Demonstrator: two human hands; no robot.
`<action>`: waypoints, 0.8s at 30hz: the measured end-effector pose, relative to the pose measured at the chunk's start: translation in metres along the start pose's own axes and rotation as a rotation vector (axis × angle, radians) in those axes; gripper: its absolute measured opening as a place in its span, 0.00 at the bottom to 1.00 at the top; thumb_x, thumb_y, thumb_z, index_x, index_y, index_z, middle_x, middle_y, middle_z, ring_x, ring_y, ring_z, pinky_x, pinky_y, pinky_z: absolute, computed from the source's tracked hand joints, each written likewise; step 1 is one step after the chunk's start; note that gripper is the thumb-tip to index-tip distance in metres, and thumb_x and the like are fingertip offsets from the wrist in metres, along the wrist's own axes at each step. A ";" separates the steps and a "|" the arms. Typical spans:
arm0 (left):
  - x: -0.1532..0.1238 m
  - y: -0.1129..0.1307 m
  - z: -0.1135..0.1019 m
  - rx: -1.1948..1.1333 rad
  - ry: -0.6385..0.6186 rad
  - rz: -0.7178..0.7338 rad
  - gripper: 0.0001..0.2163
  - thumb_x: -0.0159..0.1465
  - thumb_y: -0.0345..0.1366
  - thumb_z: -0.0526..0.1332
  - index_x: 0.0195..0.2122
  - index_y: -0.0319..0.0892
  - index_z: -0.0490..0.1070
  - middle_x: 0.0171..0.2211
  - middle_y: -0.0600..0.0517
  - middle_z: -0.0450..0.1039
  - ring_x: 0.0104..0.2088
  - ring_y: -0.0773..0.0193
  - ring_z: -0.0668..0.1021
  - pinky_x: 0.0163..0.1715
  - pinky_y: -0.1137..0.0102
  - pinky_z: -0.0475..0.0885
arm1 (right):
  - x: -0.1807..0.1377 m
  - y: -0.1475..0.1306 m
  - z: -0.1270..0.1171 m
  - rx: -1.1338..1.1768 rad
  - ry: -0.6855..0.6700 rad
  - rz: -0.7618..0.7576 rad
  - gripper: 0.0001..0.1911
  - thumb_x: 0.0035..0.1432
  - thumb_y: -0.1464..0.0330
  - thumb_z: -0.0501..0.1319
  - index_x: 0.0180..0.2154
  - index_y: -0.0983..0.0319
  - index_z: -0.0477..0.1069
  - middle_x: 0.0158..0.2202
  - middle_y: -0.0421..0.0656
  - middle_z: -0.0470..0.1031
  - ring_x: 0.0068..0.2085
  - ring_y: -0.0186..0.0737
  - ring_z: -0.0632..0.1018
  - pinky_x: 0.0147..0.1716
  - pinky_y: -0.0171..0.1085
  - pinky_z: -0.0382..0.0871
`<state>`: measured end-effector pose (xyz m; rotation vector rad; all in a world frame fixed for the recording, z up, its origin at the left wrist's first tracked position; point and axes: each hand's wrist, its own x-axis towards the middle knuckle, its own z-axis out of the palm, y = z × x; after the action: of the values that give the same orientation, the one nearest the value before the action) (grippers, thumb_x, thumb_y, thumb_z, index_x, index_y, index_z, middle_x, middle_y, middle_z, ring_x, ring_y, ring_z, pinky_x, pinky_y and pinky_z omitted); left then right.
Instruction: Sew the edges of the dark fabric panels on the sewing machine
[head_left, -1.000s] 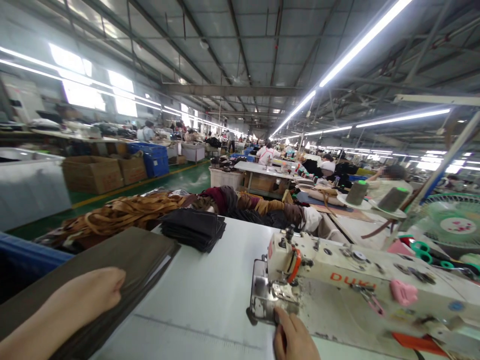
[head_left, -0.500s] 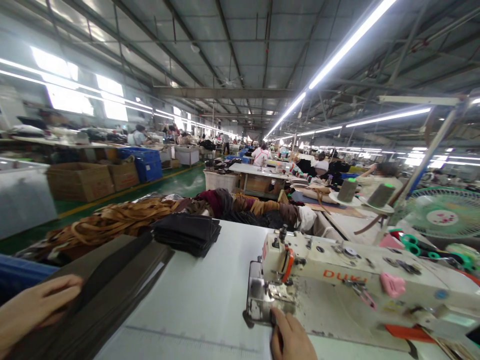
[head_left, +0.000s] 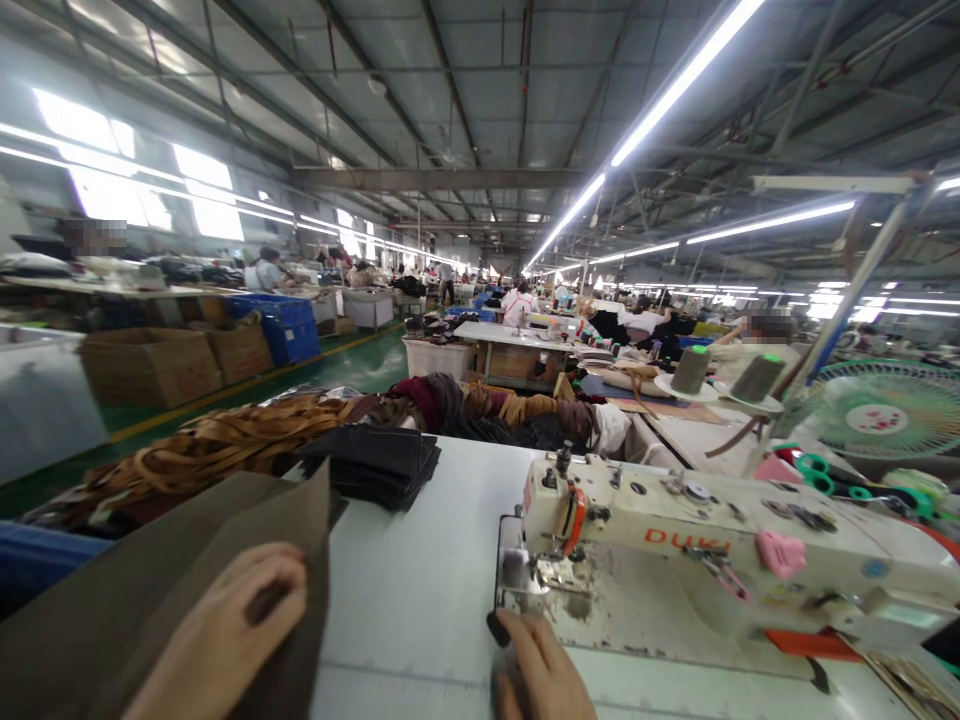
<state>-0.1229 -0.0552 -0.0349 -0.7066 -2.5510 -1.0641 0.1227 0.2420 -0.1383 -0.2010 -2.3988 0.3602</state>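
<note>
My left hand (head_left: 225, 630) grips a dark olive fabric panel (head_left: 292, 520) lifted off the stack of the same panels (head_left: 90, 600) at the table's left. My right hand (head_left: 536, 670) rests with fingers flat on the white table (head_left: 420, 600), just in front of the needle plate of the cream sewing machine (head_left: 712, 540). A smaller pile of black fabric pieces (head_left: 375, 460) lies further back on the table.
Brown straps and mixed cloth (head_left: 247, 430) are heaped beyond the table's far edge. Thread cones (head_left: 690, 370) and a green fan (head_left: 877, 415) stand at the right. Cardboard boxes (head_left: 150, 365), blue crates and other workers at tables fill the hall behind.
My left hand has taken hold of the top olive panel and lifted its edge toward the middle. My right hand slid slightly down from the presser foot area onto the table.
</note>
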 end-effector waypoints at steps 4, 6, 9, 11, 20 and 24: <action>-0.056 0.048 0.094 -0.154 -0.177 0.101 0.05 0.55 0.39 0.60 0.24 0.48 0.70 0.42 0.47 0.77 0.46 0.49 0.78 0.50 0.57 0.76 | 0.016 -0.033 -0.007 -0.062 -0.083 -0.138 0.40 0.55 0.77 0.57 0.68 0.52 0.59 0.66 0.50 0.64 0.51 0.44 0.78 0.50 0.38 0.76; -0.083 0.063 0.126 -0.168 -0.243 0.184 0.02 0.56 0.34 0.61 0.27 0.47 0.72 0.44 0.45 0.77 0.49 0.50 0.78 0.53 0.56 0.76 | 0.022 -0.038 -0.010 -0.094 -0.117 -0.251 0.33 0.60 0.76 0.57 0.65 0.49 0.63 0.65 0.48 0.66 0.51 0.43 0.78 0.50 0.39 0.75; -0.100 0.072 0.135 -0.173 -0.285 0.358 0.09 0.59 0.28 0.58 0.37 0.47 0.75 0.51 0.45 0.75 0.57 0.51 0.75 0.59 0.55 0.73 | 0.024 -0.035 -0.012 -0.034 -0.104 -0.325 0.13 0.67 0.72 0.58 0.50 0.56 0.75 0.48 0.45 0.78 0.42 0.42 0.77 0.43 0.38 0.74; -0.097 0.068 0.120 -0.159 -0.293 0.405 0.16 0.61 0.24 0.53 0.43 0.47 0.75 0.54 0.47 0.73 0.58 0.55 0.75 0.60 0.57 0.73 | 0.022 -0.030 -0.019 0.066 -0.115 -0.266 0.05 0.67 0.71 0.60 0.41 0.58 0.75 0.37 0.42 0.77 0.36 0.41 0.75 0.37 0.38 0.70; -0.090 0.026 0.033 -0.093 -0.646 0.384 0.32 0.58 0.19 0.49 0.62 0.48 0.69 0.64 0.47 0.66 0.65 0.56 0.68 0.66 0.55 0.65 | 0.017 -0.024 -0.069 0.440 -0.358 0.020 0.14 0.65 0.75 0.57 0.47 0.56 0.75 0.41 0.44 0.77 0.44 0.43 0.73 0.45 0.41 0.67; -0.094 0.030 0.027 -0.183 -0.710 0.325 0.26 0.62 0.25 0.55 0.61 0.51 0.71 0.64 0.49 0.66 0.66 0.55 0.66 0.67 0.55 0.64 | 0.012 -0.029 -0.075 0.531 -0.422 0.125 0.08 0.67 0.71 0.57 0.42 0.57 0.76 0.38 0.43 0.76 0.42 0.42 0.74 0.42 0.39 0.68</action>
<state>-0.0295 -0.0487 -0.0770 -1.7446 -2.7341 -1.0732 0.1624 0.2329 -0.0679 -0.0308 -2.5933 1.1763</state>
